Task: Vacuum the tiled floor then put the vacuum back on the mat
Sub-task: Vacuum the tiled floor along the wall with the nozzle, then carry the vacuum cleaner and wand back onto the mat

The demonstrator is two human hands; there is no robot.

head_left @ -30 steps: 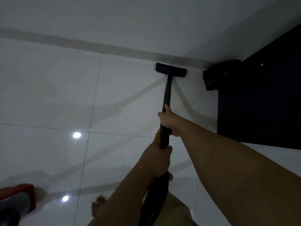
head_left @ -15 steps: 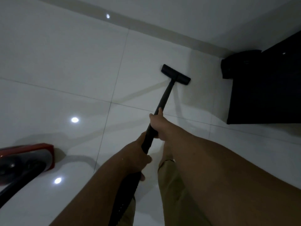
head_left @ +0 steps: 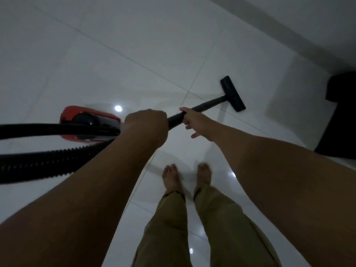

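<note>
My left hand (head_left: 146,126) is closed around the near end of the black vacuum wand (head_left: 206,106), where the ribbed black hose (head_left: 48,162) joins it. Farther along the wand sits my right hand (head_left: 192,120), gripping loosely with some fingers hanging free. The black floor nozzle (head_left: 232,94) rests flat on the glossy white tiled floor (head_left: 115,45), to the upper right of my hands. The red canister vacuum (head_left: 84,117) stands on the tiles at the left, partly hidden behind the hose.
A dark mat or furniture (head_left: 339,116) fills the right edge, with a black object (head_left: 341,85) at its far corner. The white wall and skirting (head_left: 289,35) run along the upper right. My bare feet (head_left: 186,176) stand on the tiles below my hands.
The view has tilted down and swung right, bringing the canister and my feet into sight. The nozzle has been pulled back from the wall and now points rightward. Both hands stay on the wand.
</note>
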